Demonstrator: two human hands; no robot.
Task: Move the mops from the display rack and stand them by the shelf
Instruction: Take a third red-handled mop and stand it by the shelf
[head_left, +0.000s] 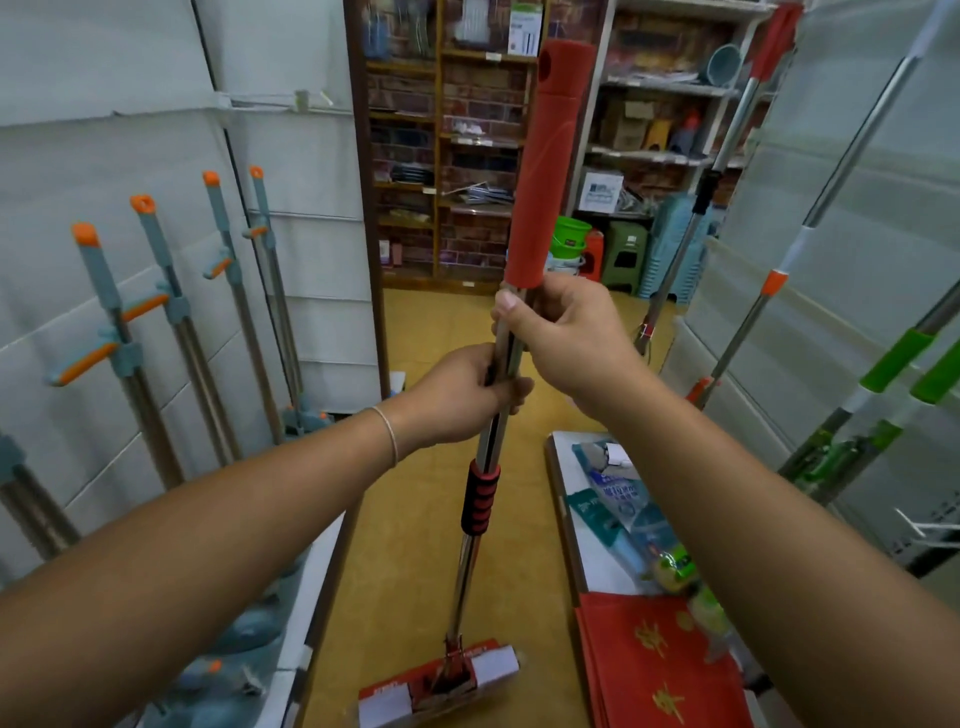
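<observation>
Here the aisle runs between two white slatted panels, with a brown shelf (441, 156) of goods at its far end. Against the left panel (104, 130) lean four grey mops (171, 312) with orange caps, and against the right panel (857, 156) stand others with green sleeves (893, 358), plus one red-topped mop (727, 156) nearer the shelf. In the middle, the mop (480, 467) in hand stands almost upright on the yellow floor (415, 545), clear of both panels, its wrapped sponge head (441, 675) touching the floor close to the person. I judge it light but long and top-heavy to steer: a stiff chrome pole, likely slick under bare skin, with a ribbed red-and-black grip (480, 496) lower down and a long red foam handle (550, 166) on top. Either padded part would give surer purchase than the bare metal, and holding it at two spaced points should keep the head from swinging into the packets (634, 509) on the low board at the right. The left hand (462, 395) is wrapped shut around the bare pole above the ribbed grip, arm reaching out from the lower left, a thin band (387, 434) on the wrist. The right hand (566, 338) is closed on the pole just under the foam handle, thumb (506, 306) pressed up along it, forearm coming in from the lower right.
</observation>
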